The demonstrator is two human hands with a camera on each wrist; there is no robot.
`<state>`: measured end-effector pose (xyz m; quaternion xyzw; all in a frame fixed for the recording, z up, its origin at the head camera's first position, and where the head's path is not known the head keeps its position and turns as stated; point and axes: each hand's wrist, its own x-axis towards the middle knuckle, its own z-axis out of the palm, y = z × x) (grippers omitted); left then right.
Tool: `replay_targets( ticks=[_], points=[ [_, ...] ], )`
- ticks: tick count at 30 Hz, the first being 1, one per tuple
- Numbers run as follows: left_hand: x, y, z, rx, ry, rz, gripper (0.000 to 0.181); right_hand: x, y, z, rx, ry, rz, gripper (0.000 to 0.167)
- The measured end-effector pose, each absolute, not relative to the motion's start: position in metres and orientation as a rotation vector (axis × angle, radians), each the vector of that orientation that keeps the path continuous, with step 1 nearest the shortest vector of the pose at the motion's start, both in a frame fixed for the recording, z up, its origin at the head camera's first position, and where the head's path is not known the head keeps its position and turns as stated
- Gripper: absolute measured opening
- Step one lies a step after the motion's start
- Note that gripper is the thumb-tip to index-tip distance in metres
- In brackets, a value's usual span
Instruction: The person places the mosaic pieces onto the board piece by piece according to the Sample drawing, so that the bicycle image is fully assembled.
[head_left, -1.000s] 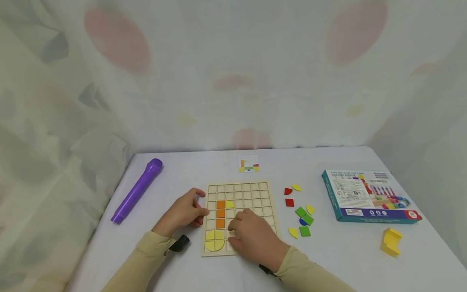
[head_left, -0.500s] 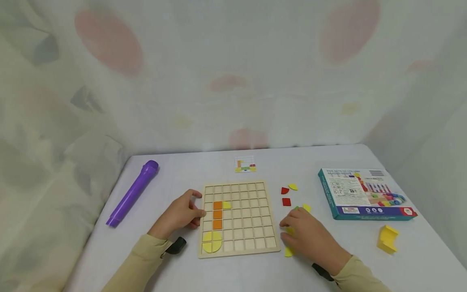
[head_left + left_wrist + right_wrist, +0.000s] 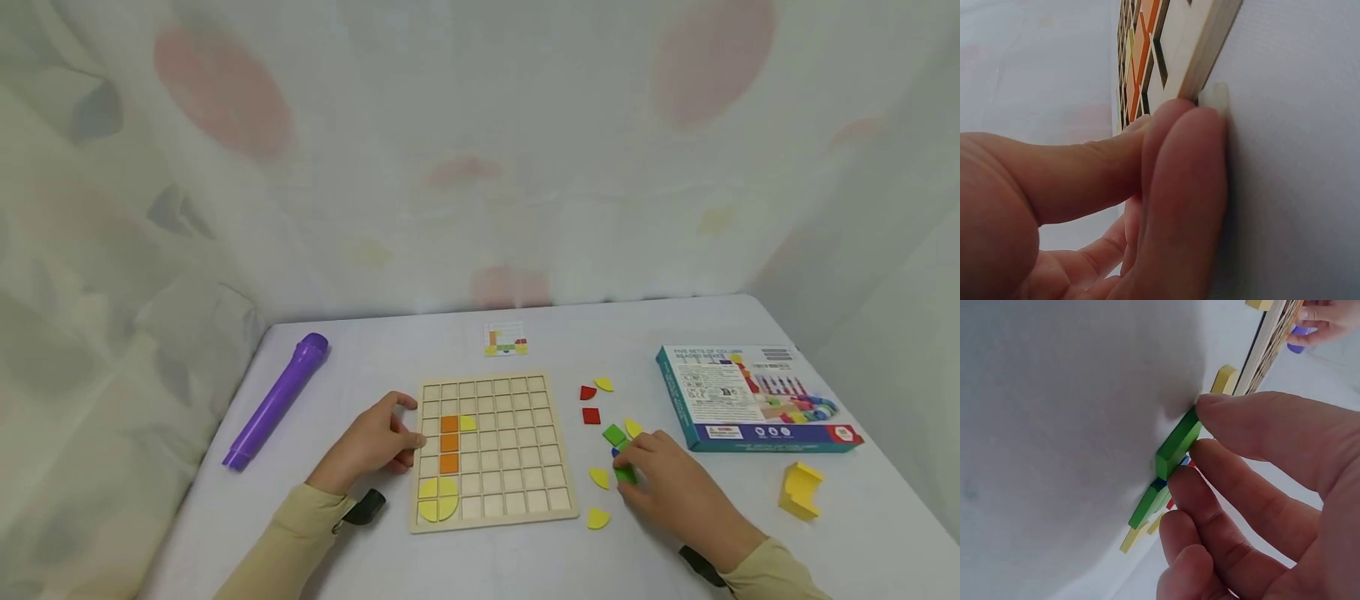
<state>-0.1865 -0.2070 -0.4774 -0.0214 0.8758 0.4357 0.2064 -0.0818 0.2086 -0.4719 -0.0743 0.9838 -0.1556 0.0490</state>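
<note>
Board [image 3: 528,479] at the centre of everything, and off to its right the right hand [image 3: 675,483] is on a green tile [image 3: 625,476]! Thumb at one edge, fingertips at the other: that's a pinch, and the right wrist view shows it up close. The tile sits right at the fingertips, on the side of the hand towards the board; whether it's clear of the cloth, I can't tell.

Crowded just there, still right of the board: another green tile [image 3: 615,435], a blue piece [image 3: 616,452] half covered, and a yellow quarter [image 3: 633,428] by the knuckles. Between hand and board lie two more yellow pieces [image 3: 598,477], and further back on that side, a red square [image 3: 591,416] beside the board's edge.

Over on the board's left, the left hand [image 3: 372,443] has its fingers loosely bent, touching the edge, gripping nothing that I can make out. On the board itself, three orange squares [image 3: 449,443] stand in a column, a yellow circle [image 3: 438,499] of quarters fills the near left corner, and beyond the far edge lies a pattern card [image 3: 506,338].
</note>
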Motion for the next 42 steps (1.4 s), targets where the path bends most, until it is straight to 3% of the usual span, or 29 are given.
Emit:
replay_targets(
  ticks=[24, 42],
  points=[
    [-0.185, -0.205, -0.474, -0.072, 2.419, 1.251, 0.061, -0.084, 0.215, -0.469, -0.245, 2.964, -0.527, 0.024],
    [-0.185, -0.205, -0.475, -0.076, 2.425, 1.244, 0.061, -0.123, 0.097, -0.465, -0.777, 2.951, -0.625, 0.018]
  ],
)
